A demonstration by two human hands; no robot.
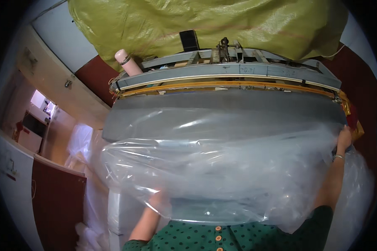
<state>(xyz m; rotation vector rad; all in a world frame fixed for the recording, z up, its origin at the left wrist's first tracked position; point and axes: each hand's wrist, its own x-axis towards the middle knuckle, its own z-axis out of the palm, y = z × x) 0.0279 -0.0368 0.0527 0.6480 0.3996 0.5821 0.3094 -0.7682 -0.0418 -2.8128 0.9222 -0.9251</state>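
A large clear plastic sheet (222, 167) lies in wrinkles over a long grey padded surface (222, 100) and hangs down in front of me. My right hand (344, 139), with a bracelet at its wrist, is closed on the sheet at the right end of the grey surface. Near the lower left, my left hand (158, 201) is behind or under the front part of the sheet. Film and motion blur hide its fingers, so I cannot tell whether they grip anything.
Behind the grey surface runs a grey metal frame (238, 69) with orange strips (230, 85) along it. A pink bottle (129, 63) leans at its left end. A black flat object (189, 40) rests against a yellow-green cover (222, 21). An open door (63, 79) stands left; more plastic film (80, 144) hangs there.
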